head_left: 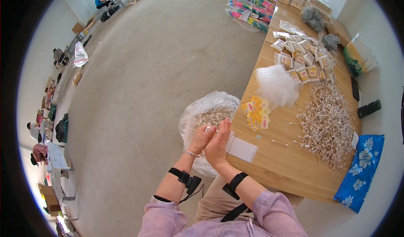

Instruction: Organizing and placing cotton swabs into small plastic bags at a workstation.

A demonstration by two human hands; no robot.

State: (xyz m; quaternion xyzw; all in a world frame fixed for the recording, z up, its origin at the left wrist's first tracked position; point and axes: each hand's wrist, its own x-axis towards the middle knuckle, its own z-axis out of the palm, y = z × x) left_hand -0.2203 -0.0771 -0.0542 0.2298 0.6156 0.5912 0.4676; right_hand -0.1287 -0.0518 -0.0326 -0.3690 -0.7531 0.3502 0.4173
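Observation:
My left hand (200, 139) is closed around a small bundle of cotton swabs, of which only a few white tips show by the thumb. Right beside it, my right hand (218, 144) is held upright with its fingers stretched out, its palm turned toward the bundle. Both hands are over a large clear plastic bag (189, 110) full of loose swabs, left of the table. A white card or flat box (243, 149) lies at the table edge by my right wrist. On the tabletop is a big heap of cotton swabs (326, 123).
The wooden table (269, 169) holds yellow cards (256, 112), clear plastic sleeves (275, 85) and filled small packs (305, 58). A blue flowered cloth (360, 174) hangs at its right corner. Colourful packages (254, 5) are piled beyond. Other people sit along the far left wall.

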